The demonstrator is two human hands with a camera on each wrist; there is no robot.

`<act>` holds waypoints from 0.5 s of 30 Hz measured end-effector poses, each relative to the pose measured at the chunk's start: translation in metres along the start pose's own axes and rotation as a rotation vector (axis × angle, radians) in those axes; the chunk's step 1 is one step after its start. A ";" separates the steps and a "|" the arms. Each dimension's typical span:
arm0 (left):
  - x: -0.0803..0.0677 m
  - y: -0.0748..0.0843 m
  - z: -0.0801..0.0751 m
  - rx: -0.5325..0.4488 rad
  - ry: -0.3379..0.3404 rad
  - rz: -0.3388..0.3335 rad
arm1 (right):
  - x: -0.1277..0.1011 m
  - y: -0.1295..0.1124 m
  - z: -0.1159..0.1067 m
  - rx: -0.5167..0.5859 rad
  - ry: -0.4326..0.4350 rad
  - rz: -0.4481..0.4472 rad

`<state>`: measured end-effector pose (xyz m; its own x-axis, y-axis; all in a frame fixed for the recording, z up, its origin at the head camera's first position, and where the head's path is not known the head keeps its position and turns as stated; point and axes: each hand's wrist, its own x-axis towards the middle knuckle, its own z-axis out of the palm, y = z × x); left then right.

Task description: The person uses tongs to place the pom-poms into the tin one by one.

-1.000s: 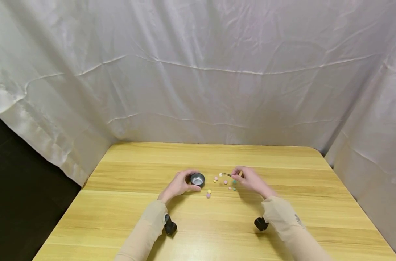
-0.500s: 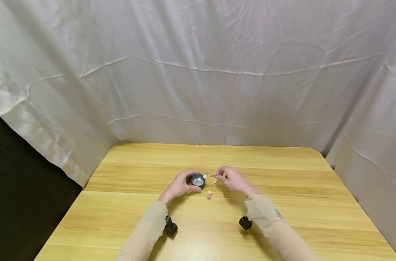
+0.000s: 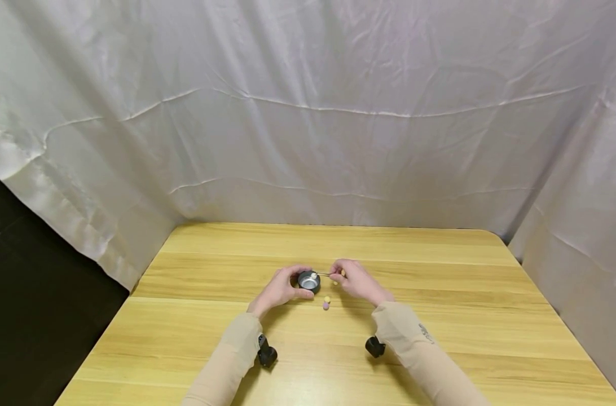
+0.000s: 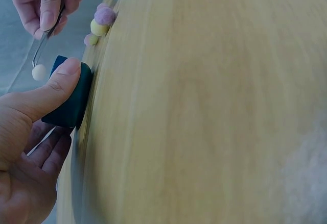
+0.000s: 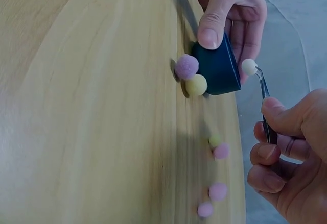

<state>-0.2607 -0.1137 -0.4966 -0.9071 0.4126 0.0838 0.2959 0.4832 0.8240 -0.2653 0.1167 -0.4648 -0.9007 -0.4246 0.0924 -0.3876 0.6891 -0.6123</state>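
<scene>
Now the right hand pinches tweezers carrying a white ball over the cup, which the left hand grips on the surface. Judging by this, the next move calls for easing the fingers so the ball drops inside.

White pompom in tweezers above dark cup.

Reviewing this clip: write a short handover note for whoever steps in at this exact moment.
Left hand grips the small cup, steadying it on the table.
Right hand pinches tweezers holding a white pom-pom at the cup's rim, not yet released.
Left: a yellow pom-pom and a purple pom-pom lie beside the cup, with more pink ones farther off.
</scene>
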 end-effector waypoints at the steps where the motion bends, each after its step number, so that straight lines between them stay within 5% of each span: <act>1: 0.000 0.000 0.000 0.000 0.001 0.001 | 0.000 -0.001 0.000 -0.002 0.002 0.000; 15: 0.000 -0.001 -0.001 0.000 -0.002 0.011 | 0.000 -0.001 0.001 0.016 -0.002 0.012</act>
<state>-0.2608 -0.1149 -0.4968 -0.9033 0.4191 0.0920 0.3059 0.4788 0.8229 -0.2648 0.1149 -0.4651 -0.9048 -0.4176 0.0835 -0.3739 0.6848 -0.6255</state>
